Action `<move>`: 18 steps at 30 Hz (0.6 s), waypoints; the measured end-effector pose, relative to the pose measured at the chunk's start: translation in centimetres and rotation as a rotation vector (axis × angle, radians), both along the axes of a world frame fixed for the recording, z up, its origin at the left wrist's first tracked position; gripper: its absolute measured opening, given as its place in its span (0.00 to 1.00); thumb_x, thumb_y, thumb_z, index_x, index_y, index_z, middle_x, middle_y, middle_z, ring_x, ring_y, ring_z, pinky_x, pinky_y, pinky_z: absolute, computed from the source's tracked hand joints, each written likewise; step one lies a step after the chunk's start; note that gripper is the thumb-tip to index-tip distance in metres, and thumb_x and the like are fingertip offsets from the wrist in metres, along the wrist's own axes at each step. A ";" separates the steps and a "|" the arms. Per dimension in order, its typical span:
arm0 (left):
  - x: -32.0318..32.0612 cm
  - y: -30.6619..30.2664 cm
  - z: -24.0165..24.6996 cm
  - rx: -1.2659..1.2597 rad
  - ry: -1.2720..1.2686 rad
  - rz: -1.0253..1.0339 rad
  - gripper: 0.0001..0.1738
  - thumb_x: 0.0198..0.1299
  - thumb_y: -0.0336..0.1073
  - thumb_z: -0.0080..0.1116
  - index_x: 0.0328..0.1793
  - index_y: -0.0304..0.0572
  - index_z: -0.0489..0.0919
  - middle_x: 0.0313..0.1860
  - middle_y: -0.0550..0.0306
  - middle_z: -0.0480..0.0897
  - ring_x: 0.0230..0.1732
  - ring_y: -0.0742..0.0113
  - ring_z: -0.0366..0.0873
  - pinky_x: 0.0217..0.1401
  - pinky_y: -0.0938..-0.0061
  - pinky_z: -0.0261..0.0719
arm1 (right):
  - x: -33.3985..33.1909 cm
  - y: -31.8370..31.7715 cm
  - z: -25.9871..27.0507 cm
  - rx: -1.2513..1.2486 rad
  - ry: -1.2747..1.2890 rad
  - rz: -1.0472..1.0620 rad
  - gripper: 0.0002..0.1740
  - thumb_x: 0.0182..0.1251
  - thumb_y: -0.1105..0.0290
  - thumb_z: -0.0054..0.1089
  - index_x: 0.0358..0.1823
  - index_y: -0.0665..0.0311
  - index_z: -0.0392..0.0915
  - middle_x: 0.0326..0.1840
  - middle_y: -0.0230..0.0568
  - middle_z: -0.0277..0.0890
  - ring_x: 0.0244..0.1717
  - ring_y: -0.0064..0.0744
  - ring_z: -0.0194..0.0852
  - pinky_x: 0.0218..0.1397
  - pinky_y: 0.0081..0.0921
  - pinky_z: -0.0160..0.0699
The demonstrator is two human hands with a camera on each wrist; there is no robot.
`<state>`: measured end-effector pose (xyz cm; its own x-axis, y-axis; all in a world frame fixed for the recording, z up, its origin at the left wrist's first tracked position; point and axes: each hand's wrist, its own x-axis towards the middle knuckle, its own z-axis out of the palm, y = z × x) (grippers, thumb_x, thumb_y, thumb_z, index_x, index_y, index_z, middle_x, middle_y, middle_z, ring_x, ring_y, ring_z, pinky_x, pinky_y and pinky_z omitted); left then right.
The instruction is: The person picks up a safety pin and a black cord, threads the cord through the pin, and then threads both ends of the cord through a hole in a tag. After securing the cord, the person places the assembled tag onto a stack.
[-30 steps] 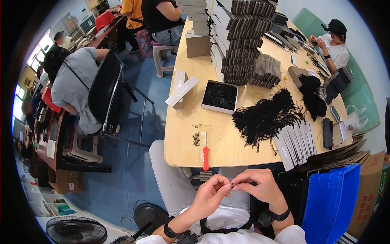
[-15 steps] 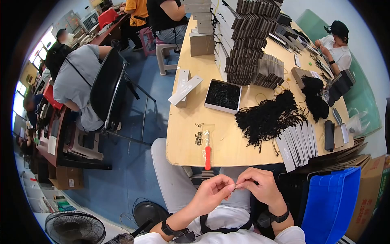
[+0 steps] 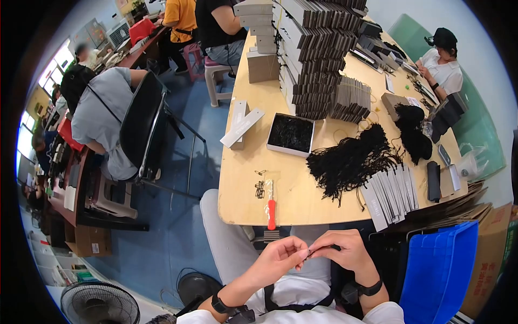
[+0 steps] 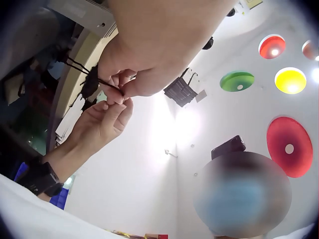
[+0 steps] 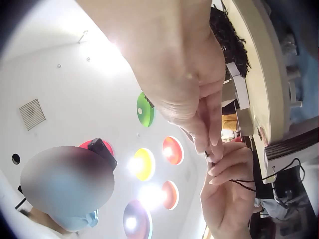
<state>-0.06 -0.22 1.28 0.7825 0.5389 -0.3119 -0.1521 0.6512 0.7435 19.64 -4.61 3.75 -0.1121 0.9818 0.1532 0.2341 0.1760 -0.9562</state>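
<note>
Black cord (image 5: pixel 241 181) was clamped between left hand (image 3: pixel 278 259) and right hand (image 3: pixel 348 251) grips off the worktop's (image 3: pixel 243 183) near edge; I judged threading underway, needing fine alignment next.

Pale beige wooden table (image 3: pixel 243 183) noted plain, unpatterned. Tangled black cord heap (image 3: pixel 350 156) seen at 2 o'clock on it. White-rimmed shallow cardboard box (image 3: pixel 288 150), black fill, at 12. Small red-handled tool (image 3: pixel 271 208) at 6. Grey-and-white paper tags (image 3: pixel 391 194), striped look, at 4. Bright blue plastic bin (image 3: pixel 437 270) beyond edge at 5. Thin black cord (image 5: pixel 239 181) shown dark against white ceiling (image 5: pixel 65 64). Blue floor (image 3: pixel 178 248) at 9.
</note>
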 end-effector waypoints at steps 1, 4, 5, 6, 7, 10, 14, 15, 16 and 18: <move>0.0 0.0 0.0 0.003 -0.002 -0.002 0.08 0.67 0.33 0.55 0.44 0.35 0.75 0.35 0.63 0.76 0.35 0.79 0.73 0.39 0.83 0.74 | 0.1 0.0 -0.1 0.022 -0.026 0.002 0.07 0.48 0.80 0.70 0.31 0.69 0.84 0.30 0.41 0.83 0.30 0.32 0.83 0.33 0.20 0.80; 0.0 0.0 -0.1 0.053 0.038 -0.009 0.08 0.67 0.33 0.56 0.45 0.34 0.75 0.35 0.63 0.76 0.34 0.80 0.73 0.39 0.83 0.74 | 0.2 -0.1 -0.1 0.040 -0.073 0.010 0.07 0.50 0.80 0.69 0.33 0.68 0.83 0.31 0.41 0.83 0.29 0.31 0.83 0.33 0.20 0.79; 0.0 0.1 0.0 0.054 0.039 -0.009 0.08 0.67 0.33 0.56 0.45 0.34 0.75 0.35 0.63 0.76 0.34 0.80 0.73 0.39 0.84 0.74 | 0.2 -0.1 -0.1 0.036 -0.093 0.015 0.07 0.52 0.79 0.68 0.34 0.68 0.83 0.32 0.40 0.83 0.29 0.30 0.82 0.33 0.19 0.79; 0.1 0.1 0.0 0.055 0.040 -0.009 0.08 0.66 0.33 0.57 0.45 0.34 0.75 0.35 0.63 0.77 0.34 0.80 0.73 0.39 0.84 0.75 | 0.2 -0.1 0.0 0.036 -0.094 0.016 0.07 0.52 0.79 0.68 0.34 0.68 0.83 0.32 0.40 0.83 0.29 0.30 0.82 0.33 0.19 0.79; 0.1 0.1 0.0 0.055 0.039 -0.008 0.08 0.66 0.33 0.57 0.45 0.34 0.75 0.35 0.63 0.77 0.34 0.80 0.73 0.39 0.84 0.75 | 0.2 -0.1 0.0 0.001 -0.076 0.013 0.07 0.52 0.80 0.68 0.34 0.68 0.83 0.32 0.40 0.83 0.30 0.29 0.82 0.33 0.19 0.79; 0.1 0.2 0.1 0.082 0.060 -0.016 0.08 0.66 0.33 0.57 0.44 0.34 0.76 0.33 0.64 0.77 0.33 0.80 0.73 0.37 0.84 0.74 | 0.1 -0.1 0.1 -0.087 0.003 0.012 0.06 0.53 0.80 0.68 0.33 0.69 0.83 0.31 0.40 0.83 0.30 0.28 0.82 0.34 0.19 0.80; -0.1 0.3 0.1 0.101 0.107 -0.035 0.08 0.66 0.34 0.57 0.43 0.35 0.76 0.32 0.64 0.77 0.32 0.81 0.73 0.35 0.84 0.73 | -0.2 -0.1 -0.3 -0.143 0.090 -0.004 0.05 0.54 0.82 0.66 0.33 0.71 0.81 0.31 0.42 0.82 0.31 0.27 0.83 0.36 0.19 0.82; -0.2 0.3 0.1 0.107 0.147 -0.035 0.08 0.66 0.34 0.57 0.43 0.35 0.76 0.32 0.64 0.77 0.31 0.81 0.73 0.34 0.84 0.72 | -0.4 -0.2 -0.4 -0.143 0.089 -0.003 0.05 0.54 0.82 0.66 0.33 0.71 0.81 0.31 0.42 0.82 0.31 0.27 0.83 0.36 0.19 0.82; -0.2 0.3 0.1 0.108 0.146 -0.034 0.08 0.66 0.34 0.57 0.43 0.35 0.76 0.32 0.64 0.77 0.31 0.81 0.73 0.34 0.84 0.72 | -0.6 -0.3 -0.6 -0.119 0.100 -0.029 0.05 0.55 0.83 0.65 0.34 0.72 0.81 0.32 0.42 0.81 0.31 0.27 0.83 0.35 0.19 0.81; -0.2 0.2 -0.2 0.066 0.119 0.044 0.08 0.66 0.33 0.57 0.43 0.35 0.76 0.31 0.64 0.77 0.31 0.81 0.73 0.34 0.86 0.72 | -1.2 -0.5 -0.9 -0.094 0.109 -0.052 0.05 0.56 0.83 0.63 0.34 0.72 0.80 0.33 0.42 0.80 0.32 0.27 0.83 0.35 0.19 0.81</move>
